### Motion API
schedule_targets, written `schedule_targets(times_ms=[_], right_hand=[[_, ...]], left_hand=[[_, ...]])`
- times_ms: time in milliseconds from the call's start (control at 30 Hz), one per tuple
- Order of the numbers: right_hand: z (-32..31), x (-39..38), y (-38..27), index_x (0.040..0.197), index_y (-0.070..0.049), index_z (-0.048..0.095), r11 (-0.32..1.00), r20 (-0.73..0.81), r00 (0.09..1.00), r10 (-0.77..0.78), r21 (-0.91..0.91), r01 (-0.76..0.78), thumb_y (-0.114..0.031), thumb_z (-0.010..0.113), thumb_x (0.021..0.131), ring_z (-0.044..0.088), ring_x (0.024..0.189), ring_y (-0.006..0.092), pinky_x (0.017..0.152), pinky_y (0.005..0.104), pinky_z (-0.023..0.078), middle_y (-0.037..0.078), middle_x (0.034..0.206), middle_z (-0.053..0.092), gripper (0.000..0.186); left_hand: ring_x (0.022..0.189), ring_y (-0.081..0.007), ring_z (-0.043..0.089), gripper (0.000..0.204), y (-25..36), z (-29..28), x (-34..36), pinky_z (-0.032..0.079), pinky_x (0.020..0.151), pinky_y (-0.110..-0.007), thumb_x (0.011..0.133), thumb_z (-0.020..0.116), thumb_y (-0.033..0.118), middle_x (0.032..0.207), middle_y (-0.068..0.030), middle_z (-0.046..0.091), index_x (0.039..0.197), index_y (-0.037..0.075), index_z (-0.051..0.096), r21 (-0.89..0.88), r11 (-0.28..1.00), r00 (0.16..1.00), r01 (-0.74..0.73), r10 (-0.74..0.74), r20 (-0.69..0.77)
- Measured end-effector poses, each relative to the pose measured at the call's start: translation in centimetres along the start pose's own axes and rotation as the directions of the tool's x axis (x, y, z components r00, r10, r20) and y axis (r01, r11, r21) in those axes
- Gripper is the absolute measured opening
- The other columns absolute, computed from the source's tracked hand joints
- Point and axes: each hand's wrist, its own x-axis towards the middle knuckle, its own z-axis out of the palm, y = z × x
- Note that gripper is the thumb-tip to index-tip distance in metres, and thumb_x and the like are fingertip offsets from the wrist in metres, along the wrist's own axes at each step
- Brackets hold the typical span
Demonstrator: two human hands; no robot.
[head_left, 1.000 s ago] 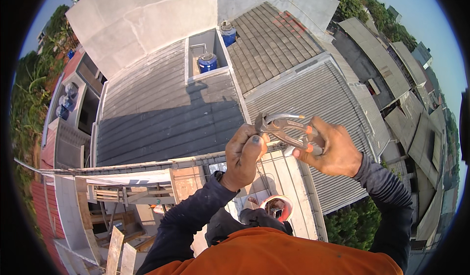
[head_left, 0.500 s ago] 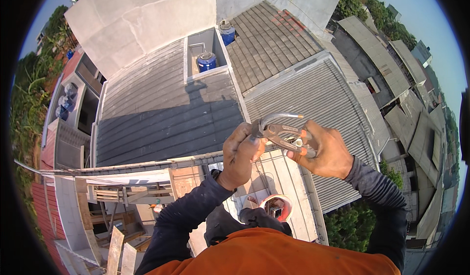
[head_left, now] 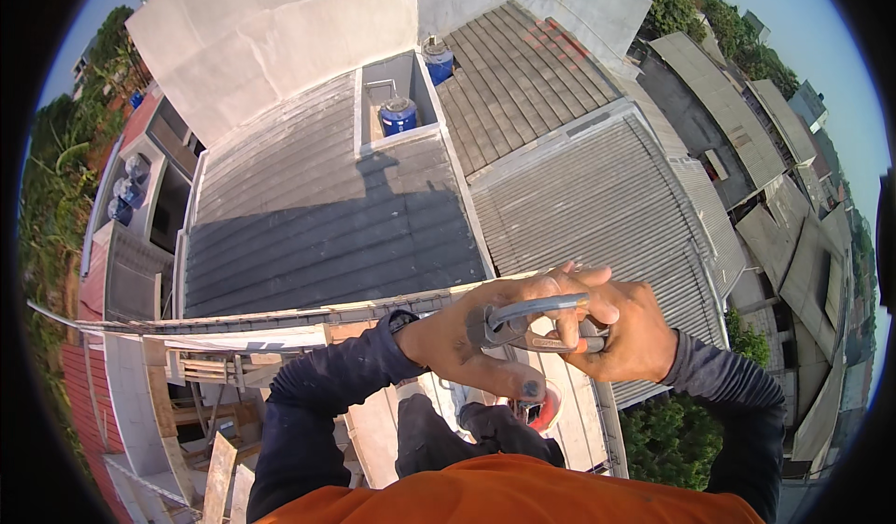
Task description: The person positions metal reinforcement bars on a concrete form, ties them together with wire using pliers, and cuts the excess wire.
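Observation:
My right hand [head_left: 630,328] is closed around the orange-tipped handles of a pair of pliers [head_left: 541,337]. The dark, round jaw end lies in front of my left hand [head_left: 457,342], and a curved grey bar [head_left: 532,309] arches to the right above the handles. My left hand is spread, its thumb stretched down and right, its fingers reaching behind the pliers to meet my right hand. Where the fingers of both hands overlap, their tips are partly hidden. Below them, a bucket with a reddish inside [head_left: 546,407] stands by my legs, partly covered by my left thumb.
I am high above roofs. A dark tiled roof [head_left: 317,244] lies ahead, with a corrugated roof [head_left: 579,188] to its right. A blue tank [head_left: 399,116] sits in a recess. Boards [head_left: 219,477] and an open timber structure [head_left: 215,370] are at lower left; planking [head_left: 583,421] lies below.
My left hand has gone from a closed grip near the pliers' jaws to a spread hand reaching right behind them. Both hands and the pliers are lower.

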Motion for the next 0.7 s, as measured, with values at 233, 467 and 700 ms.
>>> schedule_targets(times_ms=[233,467,700], right_hand=[[1.3,-0.2,0.9,0.106,-0.005,0.063,0.995,0.019,0.999,0.038,0.094,-0.039,-0.023,0.085,0.061,0.068,0.063,0.0308,0.056,0.0407,0.052,0.008,0.074,0.066,0.054],[2.9,0.4,-0.2,0.107,-0.006,0.063,0.982,-0.034,0.999,0.003,0.19,0.003,-0.024,0.086,0.06,0.066,0.062,0.0294,0.055,0.0404,0.051,0.008,0.073,0.065,0.055],[6.7,-0.1,-0.8,0.095,-0.006,0.058,0.973,-0.073,0.997,-0.005,0.228,0.022,-0.025,0.089,0.064,0.064,0.059,0.0277,0.054,0.0377,0.05,0.009,0.071,0.063,0.048]], left_hand=[[0.128,-0.0343,0.062,0.027,2.0,0.0,-0.4,0.015,0.126,-0.06,0.082,0.089,0.015,0.106,-0.009,0.071,0.09,0.015,0.063,0.207,0.975,0.993,0.086,-0.068,-0.091],[0.114,-0.0315,0.068,0.024,2.6,1.0,-2.4,0.035,0.117,-0.057,0.086,0.086,0.013,0.098,-0.007,0.069,0.092,0.011,0.063,0.215,0.969,0.985,0.122,-0.091,-0.148],[0.102,-0.029,0.069,0.02,4.4,2.3,-3.4,0.055,0.097,-0.049,0.088,0.082,0.012,0.093,-0.009,0.068,0.09,0.007,0.063,0.381,0.918,0.982,0.114,-0.045,-0.184]])
